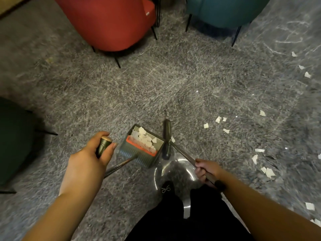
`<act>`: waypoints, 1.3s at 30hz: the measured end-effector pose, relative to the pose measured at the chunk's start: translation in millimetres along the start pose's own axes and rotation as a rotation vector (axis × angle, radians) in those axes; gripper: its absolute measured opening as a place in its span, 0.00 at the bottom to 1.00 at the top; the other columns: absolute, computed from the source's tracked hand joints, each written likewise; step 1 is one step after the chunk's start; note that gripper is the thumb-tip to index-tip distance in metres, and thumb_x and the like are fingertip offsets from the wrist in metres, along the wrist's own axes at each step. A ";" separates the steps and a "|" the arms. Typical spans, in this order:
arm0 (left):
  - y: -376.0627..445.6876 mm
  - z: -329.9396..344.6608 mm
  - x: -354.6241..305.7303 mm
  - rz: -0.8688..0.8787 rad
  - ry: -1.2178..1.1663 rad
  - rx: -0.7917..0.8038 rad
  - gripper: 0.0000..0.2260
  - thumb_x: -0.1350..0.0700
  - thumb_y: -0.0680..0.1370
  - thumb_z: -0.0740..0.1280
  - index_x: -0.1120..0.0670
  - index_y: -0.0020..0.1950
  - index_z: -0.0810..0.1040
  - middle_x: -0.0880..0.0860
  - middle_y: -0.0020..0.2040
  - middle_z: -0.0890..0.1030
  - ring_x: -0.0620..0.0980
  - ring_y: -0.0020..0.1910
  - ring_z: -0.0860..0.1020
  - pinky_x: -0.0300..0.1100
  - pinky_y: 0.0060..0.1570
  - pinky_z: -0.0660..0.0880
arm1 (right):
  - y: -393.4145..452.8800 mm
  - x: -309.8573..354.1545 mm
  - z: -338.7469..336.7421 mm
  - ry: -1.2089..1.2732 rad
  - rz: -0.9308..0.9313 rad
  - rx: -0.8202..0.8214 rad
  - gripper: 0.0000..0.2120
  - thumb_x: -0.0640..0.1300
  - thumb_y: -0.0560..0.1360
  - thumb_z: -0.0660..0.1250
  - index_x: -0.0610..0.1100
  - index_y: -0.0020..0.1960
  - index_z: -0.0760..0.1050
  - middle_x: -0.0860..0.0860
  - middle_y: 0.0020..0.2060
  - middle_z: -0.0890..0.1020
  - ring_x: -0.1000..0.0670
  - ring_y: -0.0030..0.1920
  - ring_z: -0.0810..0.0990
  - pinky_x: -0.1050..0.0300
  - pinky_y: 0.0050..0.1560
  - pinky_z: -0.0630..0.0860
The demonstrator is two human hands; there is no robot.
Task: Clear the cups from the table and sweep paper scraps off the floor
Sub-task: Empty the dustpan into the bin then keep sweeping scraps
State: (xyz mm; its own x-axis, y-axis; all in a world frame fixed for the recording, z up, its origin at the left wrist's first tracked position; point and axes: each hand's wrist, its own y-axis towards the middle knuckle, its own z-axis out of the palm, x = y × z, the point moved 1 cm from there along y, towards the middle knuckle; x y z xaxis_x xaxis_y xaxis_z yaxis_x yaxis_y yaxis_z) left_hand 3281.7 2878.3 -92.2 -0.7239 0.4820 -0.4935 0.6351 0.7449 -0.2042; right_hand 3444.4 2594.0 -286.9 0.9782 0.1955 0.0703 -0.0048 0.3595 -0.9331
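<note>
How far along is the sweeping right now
Partly done: the dustpan already holds a pile of paper scraps. The left hand grips its handle and the right hand holds the broom. Scraps on the floor to the right remain. No cups or table show.

There is a single view, from a wide-angle camera worn on the person's head, looking forward and steeply down at the floor. It sits close above the left hand and right hand, whose forearms run in from the bottom corners. The wide lens bends the edges, so the red chair and the teal chair at the top lean outward. The frame is slightly blurred, perhaps from head motion.
</note>
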 end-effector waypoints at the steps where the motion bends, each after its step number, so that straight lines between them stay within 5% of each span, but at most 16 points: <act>1: 1.8 3.0 -5.1 0.005 0.007 0.004 0.13 0.40 0.76 0.66 0.33 0.60 0.70 0.42 0.39 0.78 0.43 0.35 0.75 0.39 0.30 0.70 | 0.8 4.0 -3.1 -0.004 -0.006 -0.008 0.10 0.38 0.83 0.51 0.46 0.44 0.65 0.51 0.22 0.68 0.58 0.16 0.65 0.69 0.16 0.62; 6: 8.3 24.4 -39.7 0.042 0.021 -0.003 0.14 0.41 0.76 0.66 0.35 0.62 0.71 0.43 0.39 0.78 0.39 0.35 0.74 0.39 0.31 0.70 | -3.5 36.6 -39.2 0.065 0.029 -0.024 0.15 0.41 0.83 0.50 0.44 0.38 0.62 0.51 0.19 0.67 0.57 0.14 0.64 0.71 0.15 0.61; 10: 11.0 48.9 -74.8 0.070 0.040 -0.014 0.15 0.42 0.76 0.66 0.38 0.62 0.73 0.46 0.37 0.77 0.46 0.33 0.74 0.43 0.33 0.71 | -15.4 67.8 -88.3 0.108 0.043 -0.031 0.18 0.44 0.83 0.49 0.43 0.35 0.61 0.51 0.19 0.66 0.57 0.13 0.63 0.71 0.15 0.60; 14: 15.8 82.4 -117.4 0.102 0.048 0.010 0.15 0.42 0.77 0.66 0.37 0.63 0.72 0.39 0.36 0.75 0.38 0.33 0.73 0.37 0.27 0.68 | -31.3 100.4 -135.6 0.168 -0.010 -0.026 0.15 0.43 0.83 0.49 0.43 0.38 0.62 0.50 0.20 0.67 0.57 0.14 0.64 0.71 0.15 0.61; 22: 31.8 155.6 -221.0 0.158 0.041 0.105 0.15 0.40 0.77 0.64 0.35 0.63 0.70 0.45 0.39 0.78 0.50 0.33 0.77 0.46 0.32 0.76 | -72.7 142.4 -224.7 0.252 -0.174 -0.112 0.11 0.39 0.84 0.49 0.45 0.45 0.66 0.50 0.22 0.67 0.58 0.15 0.63 0.71 0.16 0.61; 30: 29.5 213.7 -315.6 0.342 0.054 0.143 0.24 0.30 0.68 0.55 0.35 0.62 0.69 0.42 0.36 0.75 0.53 0.33 0.77 0.50 0.31 0.79 | -119.2 132.6 -345.0 0.457 -0.218 -0.230 0.06 0.42 0.84 0.52 0.47 0.52 0.67 0.49 0.27 0.66 0.57 0.16 0.64 0.70 0.15 0.61; 39: 12.2 273.0 -395.6 0.537 0.053 0.215 0.19 0.37 0.74 0.61 0.39 0.63 0.72 0.48 0.37 0.78 0.51 0.31 0.76 0.43 0.30 0.73 | -173.2 80.9 -425.7 0.575 -0.254 -0.433 0.10 0.42 0.84 0.50 0.45 0.46 0.66 0.48 0.23 0.65 0.56 0.14 0.62 0.70 0.16 0.59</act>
State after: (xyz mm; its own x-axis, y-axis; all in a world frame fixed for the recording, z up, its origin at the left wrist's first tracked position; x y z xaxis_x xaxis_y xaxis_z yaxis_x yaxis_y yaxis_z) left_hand 3649.4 2570.7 -130.2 -0.2938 0.7932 -0.5335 0.9536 0.2815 -0.1065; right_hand 3612.8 2159.1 -269.7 0.8931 -0.3942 0.2170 0.2005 -0.0832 -0.9762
